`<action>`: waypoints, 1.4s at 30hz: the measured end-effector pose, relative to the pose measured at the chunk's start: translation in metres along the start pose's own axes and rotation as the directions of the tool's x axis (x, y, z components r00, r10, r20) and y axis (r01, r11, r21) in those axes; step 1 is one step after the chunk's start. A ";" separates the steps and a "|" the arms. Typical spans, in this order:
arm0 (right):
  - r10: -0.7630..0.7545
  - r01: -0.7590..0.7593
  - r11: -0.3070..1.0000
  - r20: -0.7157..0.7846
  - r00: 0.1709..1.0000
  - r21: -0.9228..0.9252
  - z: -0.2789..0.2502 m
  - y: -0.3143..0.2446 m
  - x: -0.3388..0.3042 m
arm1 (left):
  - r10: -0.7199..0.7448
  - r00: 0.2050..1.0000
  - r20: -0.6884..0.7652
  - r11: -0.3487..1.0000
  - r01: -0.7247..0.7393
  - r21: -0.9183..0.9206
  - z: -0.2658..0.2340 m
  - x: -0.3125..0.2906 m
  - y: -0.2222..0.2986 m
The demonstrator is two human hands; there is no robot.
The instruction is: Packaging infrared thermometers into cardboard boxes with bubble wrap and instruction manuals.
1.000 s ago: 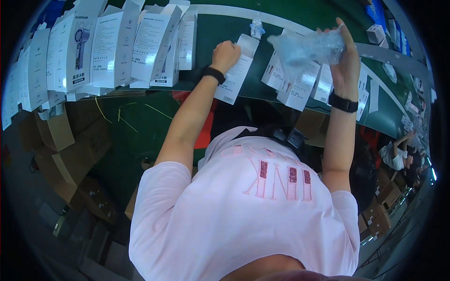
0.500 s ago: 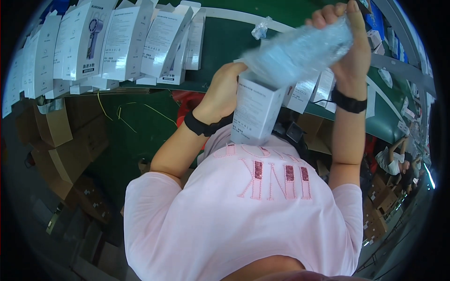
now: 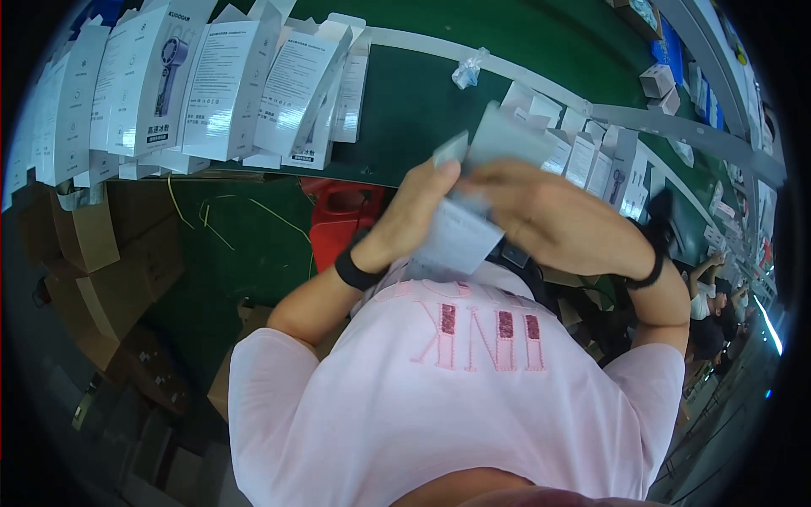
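In front of my chest, my left hand (image 3: 416,209) grips a white cardboard box (image 3: 456,242) by its side, thumb near the top edge. Above the box's mouth my right hand (image 3: 557,218) is smeared by motion, palm down, its fingers at the opening. A pale blurred flap (image 3: 511,137) sticks up beyond those fingers. Whether the right fingers hold anything does not show. The box's inside is hidden behind the hands.
Upright white printed boxes (image 3: 224,89) line the green table (image 3: 397,101) at left. More white boxes (image 3: 583,160) stand at right. A crumpled clear bag (image 3: 470,68) lies near the table's far rim. Below are a red stool (image 3: 342,215) and brown cartons (image 3: 114,287).
The light-blue item in its clear bag, held up by my right hand before, is out of sight. My right hand has dropped to the box's mouth, and the box has tilted.
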State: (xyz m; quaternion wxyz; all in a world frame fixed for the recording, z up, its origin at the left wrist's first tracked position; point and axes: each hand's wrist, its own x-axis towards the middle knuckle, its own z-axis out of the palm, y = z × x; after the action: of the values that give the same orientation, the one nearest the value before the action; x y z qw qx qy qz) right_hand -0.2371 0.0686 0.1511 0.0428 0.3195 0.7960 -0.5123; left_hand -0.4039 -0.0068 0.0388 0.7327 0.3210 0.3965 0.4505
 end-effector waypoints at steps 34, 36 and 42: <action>0.173 -0.265 0.817 -0.219 0.960 -0.513 -0.031 -0.003 -0.081 | 0.008 0.988 0.155 1.000 -0.011 0.019 0.076 0.018 0.005; 0.298 -0.247 0.861 0.048 0.953 -0.445 -0.031 -0.011 -0.082 | 0.059 0.977 0.205 0.978 -0.098 0.187 0.082 0.020 -0.006; 0.349 -0.463 0.882 0.539 0.766 0.088 -0.041 -0.012 -0.086 | -0.141 0.945 0.294 0.989 0.125 0.075 0.082 0.019 -0.023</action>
State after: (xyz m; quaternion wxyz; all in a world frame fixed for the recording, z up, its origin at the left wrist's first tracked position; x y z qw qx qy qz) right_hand -0.1654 0.0604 0.2142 0.3264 0.3410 0.6066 -0.6397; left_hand -0.3185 -0.0080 0.0536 0.8037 0.3781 0.3144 0.3352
